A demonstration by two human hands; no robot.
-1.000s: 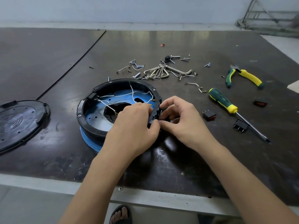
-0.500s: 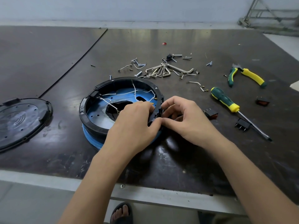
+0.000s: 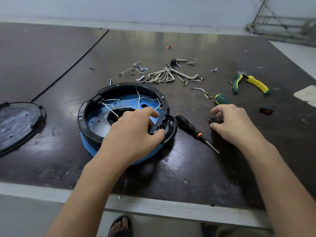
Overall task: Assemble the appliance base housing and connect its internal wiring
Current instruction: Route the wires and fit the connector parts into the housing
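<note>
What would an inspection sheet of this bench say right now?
Surface: dark worktop, scuffed, shiny.
Job's things: base housing, top open; black cover plate apart at left.
Clutter: hex keys, loose screws, pliers, orange-black screwdriver, green-yellow screwdriver, red rocker switch.
Grippers: left hand grips the housing's rim; right hand pinches a small black switch.
Cables: white wires loose inside the housing.
Surroundings: metal frame far right; sandalled foot below the worktop.

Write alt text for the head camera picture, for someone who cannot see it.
A person's left hand grips the rim of a round black and blue housing with white wires inside, while the right hand pinches a small black part on the dark table. An orange and black screwdriver lies between the hands; screws, pliers and a black lid lie around.
</note>
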